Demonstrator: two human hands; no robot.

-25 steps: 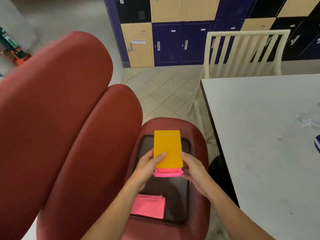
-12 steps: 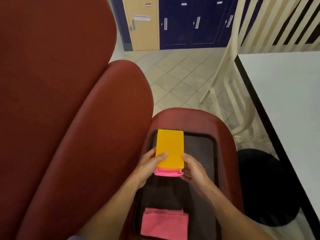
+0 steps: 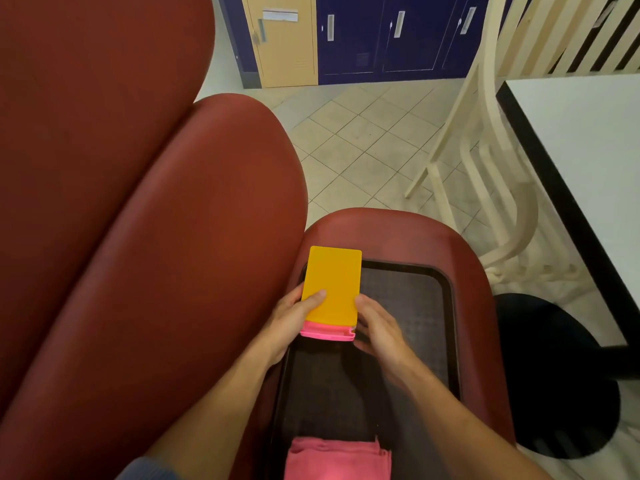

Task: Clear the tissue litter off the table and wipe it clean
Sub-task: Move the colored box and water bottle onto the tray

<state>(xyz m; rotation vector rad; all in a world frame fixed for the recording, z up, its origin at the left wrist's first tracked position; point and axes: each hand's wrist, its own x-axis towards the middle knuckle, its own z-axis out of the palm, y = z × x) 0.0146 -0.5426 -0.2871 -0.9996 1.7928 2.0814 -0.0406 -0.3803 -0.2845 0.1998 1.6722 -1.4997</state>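
Both hands hold the yellow scraper over the tray

The yellow scraper (image 3: pixel 331 284) lies between the left hand (image 3: pixel 289 318) and right hand (image 3: pixel 377 325), each pinching a side edge near its pink base; its long axis points away from the person. The pink cloth (image 3: pixel 337 459) rests on the tray (image 3: pixel 415 299) nearer the body; the table (image 3: pixel 588 140) stands right of the tray.

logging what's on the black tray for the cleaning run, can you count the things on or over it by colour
Orange and pink: 1, the scraper held over the tray by the left hand and right hand
Pink: 1, the folded cloth at the near end
Total: 2
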